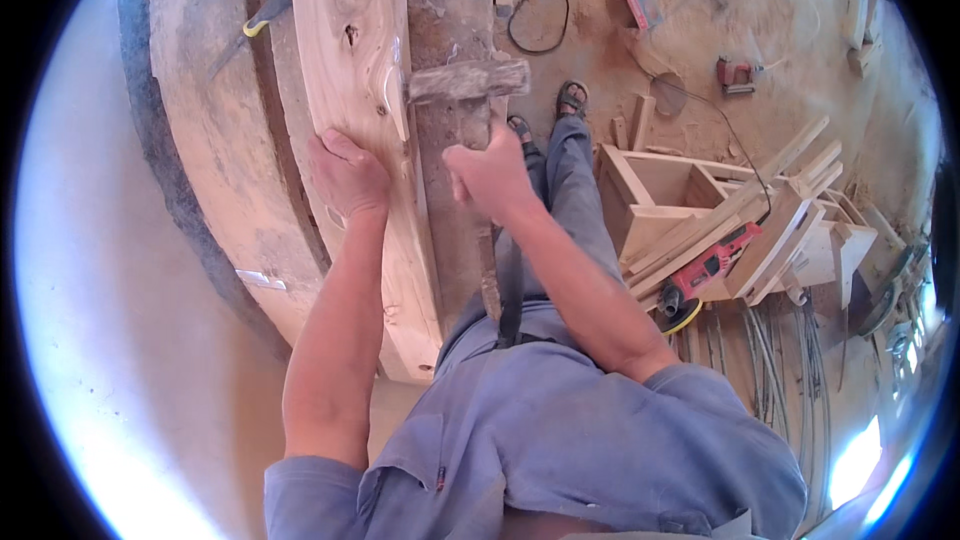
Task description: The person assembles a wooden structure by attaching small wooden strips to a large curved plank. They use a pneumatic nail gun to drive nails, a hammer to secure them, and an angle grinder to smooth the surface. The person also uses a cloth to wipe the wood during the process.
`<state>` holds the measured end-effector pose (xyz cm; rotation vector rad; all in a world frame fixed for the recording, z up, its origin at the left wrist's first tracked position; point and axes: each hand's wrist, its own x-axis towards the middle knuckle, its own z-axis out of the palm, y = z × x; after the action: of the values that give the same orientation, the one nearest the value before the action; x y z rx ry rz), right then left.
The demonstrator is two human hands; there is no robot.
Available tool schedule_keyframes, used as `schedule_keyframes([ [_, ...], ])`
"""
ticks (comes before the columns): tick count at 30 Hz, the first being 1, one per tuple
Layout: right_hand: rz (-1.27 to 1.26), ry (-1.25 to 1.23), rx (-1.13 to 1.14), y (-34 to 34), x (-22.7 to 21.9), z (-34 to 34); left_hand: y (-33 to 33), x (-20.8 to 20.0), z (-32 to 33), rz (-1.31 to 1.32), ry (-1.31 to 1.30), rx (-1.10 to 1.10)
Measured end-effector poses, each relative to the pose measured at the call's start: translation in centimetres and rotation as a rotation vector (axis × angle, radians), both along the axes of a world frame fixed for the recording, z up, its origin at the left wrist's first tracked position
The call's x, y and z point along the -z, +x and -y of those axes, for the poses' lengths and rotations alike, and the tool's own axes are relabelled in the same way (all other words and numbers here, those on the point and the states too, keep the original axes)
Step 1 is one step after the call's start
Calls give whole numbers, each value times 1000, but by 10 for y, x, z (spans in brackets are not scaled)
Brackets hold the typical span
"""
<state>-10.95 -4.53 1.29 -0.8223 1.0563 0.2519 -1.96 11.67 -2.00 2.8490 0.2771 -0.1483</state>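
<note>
A grey-brown, block-headed hammer [468, 82] is gripped by the right hand [498, 175]; through a misaimed swing, the left hand [350, 175], grip unclear, could be struck on the pale wooden plank [345, 5] atop the worn table [215, 110].

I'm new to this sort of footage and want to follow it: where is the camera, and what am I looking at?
There is no machine here, just a person's two bare hands. The camera sits on their head and looks down; its fisheye lens bends straight edges and darkens the corners. The right hand grips a hammer by its handle. The left hand lies on a long pale board; I can't tell whether it holds anything. The board lies on a worn wooden bench, with a yellow-and-dark-handled tool to its left. On the right, a red power tool lies among wooden pieces.
</note>
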Motion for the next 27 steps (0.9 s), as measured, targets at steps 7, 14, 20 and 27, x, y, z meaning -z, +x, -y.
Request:
schedule_keyframes([
  [7,-26,-34,222,10,8,-4,4,-2,11,5,-23,9],
  [14,-21,26,60,4,0,13,2,-1,-3,35,-7,17],
  [20,84,4,-31,9,11,-14,6,-6,8,27,-32,4],
  [27,3,-45,45,6,-1,-6,3,-2,1,76,-10,20],
])
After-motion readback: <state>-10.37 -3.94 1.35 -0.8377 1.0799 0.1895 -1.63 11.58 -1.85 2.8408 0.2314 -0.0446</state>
